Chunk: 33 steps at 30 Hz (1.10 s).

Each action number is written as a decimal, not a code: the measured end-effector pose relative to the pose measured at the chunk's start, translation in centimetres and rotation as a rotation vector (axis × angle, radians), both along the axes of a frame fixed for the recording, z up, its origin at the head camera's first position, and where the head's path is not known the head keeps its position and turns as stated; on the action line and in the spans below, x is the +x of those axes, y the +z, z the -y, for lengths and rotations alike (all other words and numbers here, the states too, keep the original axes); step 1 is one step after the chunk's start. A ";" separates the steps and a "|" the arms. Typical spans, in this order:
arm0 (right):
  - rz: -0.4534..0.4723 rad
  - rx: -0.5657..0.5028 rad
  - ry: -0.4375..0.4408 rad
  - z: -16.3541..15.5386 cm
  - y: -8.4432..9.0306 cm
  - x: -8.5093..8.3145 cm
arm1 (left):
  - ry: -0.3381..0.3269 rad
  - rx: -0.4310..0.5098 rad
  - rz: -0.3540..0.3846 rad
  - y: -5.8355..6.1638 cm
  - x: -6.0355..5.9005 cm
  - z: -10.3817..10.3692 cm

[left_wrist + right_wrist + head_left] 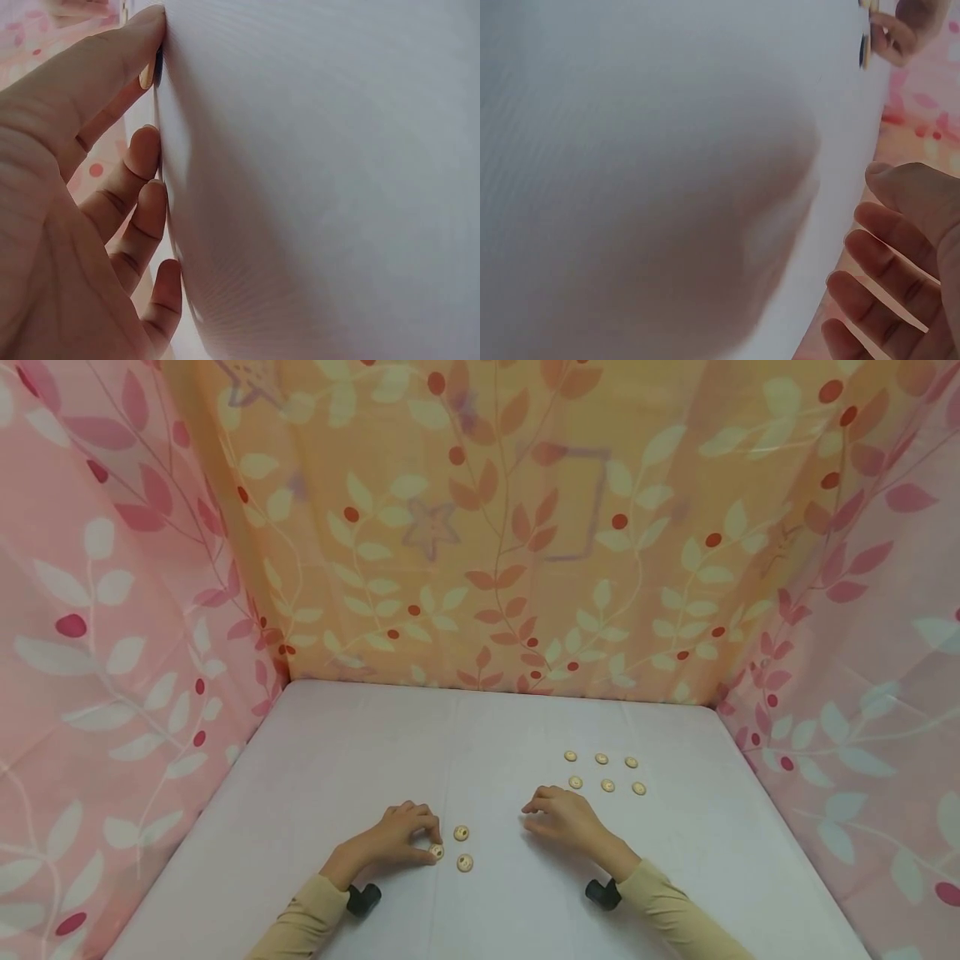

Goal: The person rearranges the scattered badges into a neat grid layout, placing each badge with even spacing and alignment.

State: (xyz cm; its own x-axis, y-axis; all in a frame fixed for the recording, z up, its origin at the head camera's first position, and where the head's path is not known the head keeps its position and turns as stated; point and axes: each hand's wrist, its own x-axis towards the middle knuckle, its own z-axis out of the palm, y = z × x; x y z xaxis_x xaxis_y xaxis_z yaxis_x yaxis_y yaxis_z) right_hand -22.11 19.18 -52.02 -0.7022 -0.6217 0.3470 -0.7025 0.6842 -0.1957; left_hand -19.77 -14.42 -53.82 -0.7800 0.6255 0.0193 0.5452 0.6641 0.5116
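My left hand (405,835) is low over the table, its thumb and index finger pinching a small round pale disc (437,852) with a dark mark on top. In the left wrist view that disc (148,75) shows edge-on by the thumb, against the white surface. Just right of these fingers lie two similar discs, an upper one (461,832) and a lower one (465,862). My right hand (566,818) hovers to the right with relaxed, slightly bent fingers and holds nothing; the right wrist view shows its fingers (885,255) spread apart.
Beyond the right hand, several more pale discs (607,785) lie in two rows on the white table (360,735). Patterned cloth (495,527) hangs behind the table and on both sides. Black wrist cameras (363,900) sit under both forearms.
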 end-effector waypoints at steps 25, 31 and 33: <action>0.187 0.050 0.184 5.9 -0.1 2.0 | -0.024 -0.020 -0.032 0.4 -0.4 0.0; 0.190 0.081 0.242 6.8 -0.1 2.5 | -0.052 -0.020 -0.083 -0.1 -0.4 0.0; 0.179 0.085 0.254 7.1 -0.2 2.6 | -0.055 -0.011 -0.107 -0.1 -0.3 0.1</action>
State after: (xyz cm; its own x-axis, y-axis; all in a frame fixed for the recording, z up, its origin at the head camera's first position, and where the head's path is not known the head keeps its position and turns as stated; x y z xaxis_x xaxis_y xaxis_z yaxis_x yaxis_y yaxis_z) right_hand -19.48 12.12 -52.19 -0.5661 -0.8062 0.1717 -0.8125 0.5107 -0.2812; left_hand -20.09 -14.48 -53.95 -0.7384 0.6679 0.0933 0.6321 0.6371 0.4411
